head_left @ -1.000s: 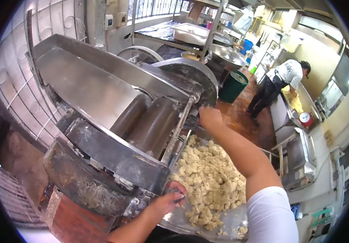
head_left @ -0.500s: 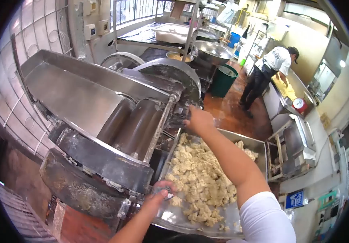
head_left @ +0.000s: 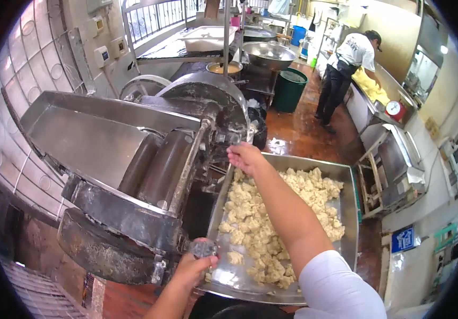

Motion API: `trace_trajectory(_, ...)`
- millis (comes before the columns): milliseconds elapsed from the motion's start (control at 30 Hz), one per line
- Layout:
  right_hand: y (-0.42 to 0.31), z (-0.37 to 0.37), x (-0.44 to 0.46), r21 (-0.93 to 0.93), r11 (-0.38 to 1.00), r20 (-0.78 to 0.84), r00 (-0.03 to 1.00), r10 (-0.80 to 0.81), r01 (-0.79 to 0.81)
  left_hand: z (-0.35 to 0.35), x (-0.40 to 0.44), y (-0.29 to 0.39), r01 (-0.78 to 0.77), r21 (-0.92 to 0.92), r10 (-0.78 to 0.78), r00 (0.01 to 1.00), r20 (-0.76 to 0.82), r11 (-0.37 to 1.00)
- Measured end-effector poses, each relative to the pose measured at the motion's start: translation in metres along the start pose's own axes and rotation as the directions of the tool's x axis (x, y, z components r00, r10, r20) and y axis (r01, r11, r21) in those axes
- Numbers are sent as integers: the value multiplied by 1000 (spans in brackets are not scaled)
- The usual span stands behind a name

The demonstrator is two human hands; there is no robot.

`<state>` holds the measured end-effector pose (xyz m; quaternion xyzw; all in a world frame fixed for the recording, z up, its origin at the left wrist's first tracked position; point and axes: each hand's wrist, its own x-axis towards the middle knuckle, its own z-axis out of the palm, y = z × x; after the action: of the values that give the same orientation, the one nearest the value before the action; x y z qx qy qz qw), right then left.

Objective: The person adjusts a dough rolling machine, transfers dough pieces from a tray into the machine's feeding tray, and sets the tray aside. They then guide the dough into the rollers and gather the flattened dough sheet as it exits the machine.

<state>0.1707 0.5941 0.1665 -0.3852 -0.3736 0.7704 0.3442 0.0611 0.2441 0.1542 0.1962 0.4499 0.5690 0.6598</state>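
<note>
A dough roller machine [head_left: 128, 207] with a metal hopper and two dark rollers [head_left: 160, 167] stands in front of me. My left hand [head_left: 190, 270] is closed round a greyish round knob [head_left: 203, 248] at its near right corner, the thumb on the side. My right hand [head_left: 245, 158] reaches to the machine's far right corner. Its fingers are curled together just below a metal fitting [head_left: 233, 139]; whether they grip anything is hidden. Below my right arm, a large metal tray [head_left: 234, 279] holds many crumbly lumps of pale dough [head_left: 263, 223].
A green bin [head_left: 289, 90] and a wide metal bowl [head_left: 269, 55] stand beyond the machine. To the right, a person [head_left: 348, 69] bends over a counter with yellow material [head_left: 370, 87] and a red-rimmed scale [head_left: 395, 109]. A steel rack [head_left: 226, 42] stands behind.
The view has shifted, so the machine sits lower and farther left. My right hand has turned, its fingers now curled at the fitting. My left hand stays at the near knob.
</note>
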Motion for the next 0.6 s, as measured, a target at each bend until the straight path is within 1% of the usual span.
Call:
trace_trajectory(33,2,1,-5,-81,996,2,999,-47,47,-4,1,1,-12,19,10,998,57,1000)
trace_trajectory(67,3,3,-7,-73,996,-17,999,-43,42,-5,1,1,-9,11,8,998,68,1000)
trace_trajectory(167,7,-3,1,-103,992,-5,997,-71,70,-7,0,0,17,-28,-14,996,93,999)
trace_trajectory(233,7,-2,0,-172,979,-11,994,-109,105,-7,0,1,45,-58,-39,993,110,997)
trace_trajectory(267,7,-2,0,-207,971,-13,992,-127,121,-7,1,2,35,-63,-27,991,131,997)
trace_trajectory(333,11,-8,8,-335,926,-17,981,-193,176,-7,-1,2,18,-77,-5,986,167,997)
trace_trajectory(367,12,-11,13,-396,896,-13,974,-224,201,-7,-1,1,41,-172,-9,984,180,984)
trace_trajectory(400,14,-13,17,-395,898,-13,976,-219,196,-7,2,-1,65,-264,-13,981,192,962)
trace_trajectory(433,11,-8,10,-395,900,-66,971,-230,186,-6,3,-4,91,-354,-18,979,203,931)
trace_trajectory(467,10,-6,3,-394,903,-121,964,-236,171,-4,5,-4,41,-238,-2,986,165,970)
trace_trajectory(500,9,-2,-8,-393,907,-178,956,-234,149,-1,7,-3,18,-218,14,989,147,976)
trace_trajectory(567,11,-9,-30,-361,923,-169,964,-206,134,4,8,-3,-5,-184,22,996,90,983)
trace_trajectory(600,18,-18,-38,-399,909,-173,964,-201,118,4,11,-5,-14,-188,30,996,82,982)
